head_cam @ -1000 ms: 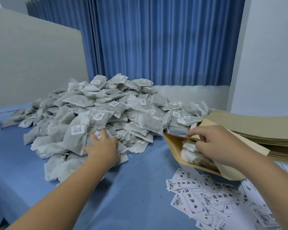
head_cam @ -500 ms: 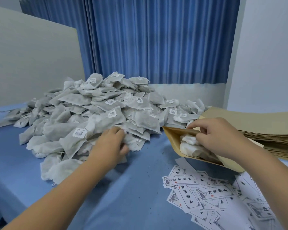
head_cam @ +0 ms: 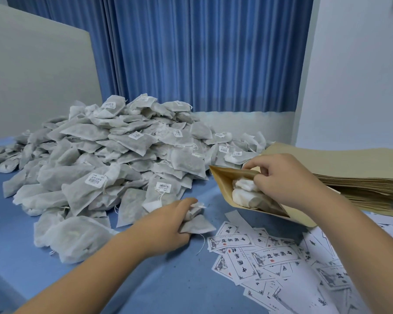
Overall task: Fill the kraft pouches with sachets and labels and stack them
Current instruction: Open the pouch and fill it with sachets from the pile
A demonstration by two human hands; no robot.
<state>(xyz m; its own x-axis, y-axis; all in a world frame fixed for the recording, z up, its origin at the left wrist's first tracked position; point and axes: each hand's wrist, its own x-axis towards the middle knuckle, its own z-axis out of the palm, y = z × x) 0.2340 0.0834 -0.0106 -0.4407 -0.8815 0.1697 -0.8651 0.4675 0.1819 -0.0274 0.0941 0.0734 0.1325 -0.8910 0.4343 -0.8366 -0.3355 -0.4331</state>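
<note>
A big heap of grey sachets (head_cam: 114, 159) with white barcode tags covers the left and middle of the blue table. My left hand (head_cam: 168, 223) grips one grey sachet (head_cam: 197, 224) just in front of the heap, close to the table. My right hand (head_cam: 284, 177) holds the upper lip of an open kraft pouch (head_cam: 227, 186), which is tilted with its mouth to the left. Several white sachets (head_cam: 245, 193) lie inside the pouch. Printed paper labels (head_cam: 243, 264) are scattered on the table below the pouch.
A tall stack of flat kraft pouches (head_cam: 361, 175) sits at the right, behind my right hand. A grey board (head_cam: 36, 82) stands at the left and a blue curtain (head_cam: 191, 53) hangs behind. More label sheets (head_cam: 327, 275) spread to the lower right.
My left hand has pulled a sachet out of the heap and moved right and nearer to me, toward the pouch. My right hand keeps holding the pouch open in about the same place.
</note>
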